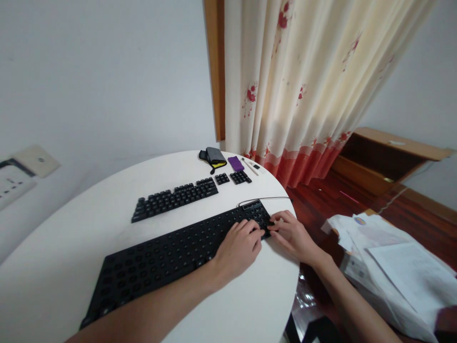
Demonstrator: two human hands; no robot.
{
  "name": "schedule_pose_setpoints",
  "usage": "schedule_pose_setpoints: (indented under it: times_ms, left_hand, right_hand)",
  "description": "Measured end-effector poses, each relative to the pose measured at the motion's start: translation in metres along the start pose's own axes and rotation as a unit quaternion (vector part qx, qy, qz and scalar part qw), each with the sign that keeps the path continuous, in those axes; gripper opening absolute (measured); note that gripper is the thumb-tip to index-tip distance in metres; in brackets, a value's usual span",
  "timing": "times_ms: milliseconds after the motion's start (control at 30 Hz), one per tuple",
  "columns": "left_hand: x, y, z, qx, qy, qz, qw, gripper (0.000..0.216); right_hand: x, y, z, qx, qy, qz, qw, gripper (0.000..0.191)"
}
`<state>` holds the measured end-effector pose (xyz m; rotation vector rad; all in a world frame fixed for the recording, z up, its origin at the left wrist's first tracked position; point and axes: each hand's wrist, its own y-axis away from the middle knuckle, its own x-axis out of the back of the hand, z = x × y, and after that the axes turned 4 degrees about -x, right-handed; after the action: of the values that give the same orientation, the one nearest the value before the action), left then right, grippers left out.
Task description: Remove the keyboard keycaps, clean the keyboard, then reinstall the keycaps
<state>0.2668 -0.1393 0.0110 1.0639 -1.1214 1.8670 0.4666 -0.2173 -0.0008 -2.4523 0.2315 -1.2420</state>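
Note:
A black keyboard point(167, 252) stripped of most of its keycaps lies slantwise on the white round table point(228, 305). Over its right end is my left hand point(241, 245), fingers curled and drawn together at the number pad. Just right of it, my right hand point(289, 233) has its thumb and fingers bent in a pinch at the keyboard's right edge. Something small and dark shows at those fingertips, too small to name. Behind the keyboard, loose black keycaps point(174, 197) sit in ordered blocks, with a smaller block of keycaps point(240, 177) to the right.
Toward the table's far edge lie a grey pouch point(216, 156), a purple cloth-like piece point(236, 163) and a white pen-like tool point(250, 166). A thin cable point(271, 197) runs off the right edge. Beyond are a curtain point(285, 95) and papers point(403, 262) on a low pile.

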Motion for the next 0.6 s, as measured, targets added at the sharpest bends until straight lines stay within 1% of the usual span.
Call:
schedule_pose_setpoints:
  times_ms: [300, 367, 467, 533, 600]
  left_hand:
    - [0.0, 0.0, 0.001, 0.001, -0.008, 0.002, 1.0, 0.023]
    - [0.0, 0.0, 0.001, 0.001, -0.007, 0.002, 1.0, 0.023]
    - [-0.001, 0.0, 0.0, 0.001, -0.004, 0.004, 1.0, 0.023]
    - [-0.001, 0.0, 0.0, 0.001, -0.003, 0.004, 1.0, 0.024]
    - [-0.001, 0.0, 0.0, 0.0, -0.003, 0.003, 1.0, 0.024]
  right_hand:
    - [-0.007, 0.007, 0.002, -0.024, -0.026, 0.022, 0.999, 0.015]
    - [-0.008, 0.004, 0.0, -0.031, -0.04, 0.042, 0.998, 0.017]
    - [-0.009, -0.016, 0.001, -0.066, -0.055, 0.12, 0.989, 0.016]
    - [-0.011, -0.04, 0.005, -0.11, -0.032, 0.167, 0.979, 0.016]
    - [-0.014, -0.072, 0.012, -0.166, 0.029, 0.163, 0.972, 0.02]
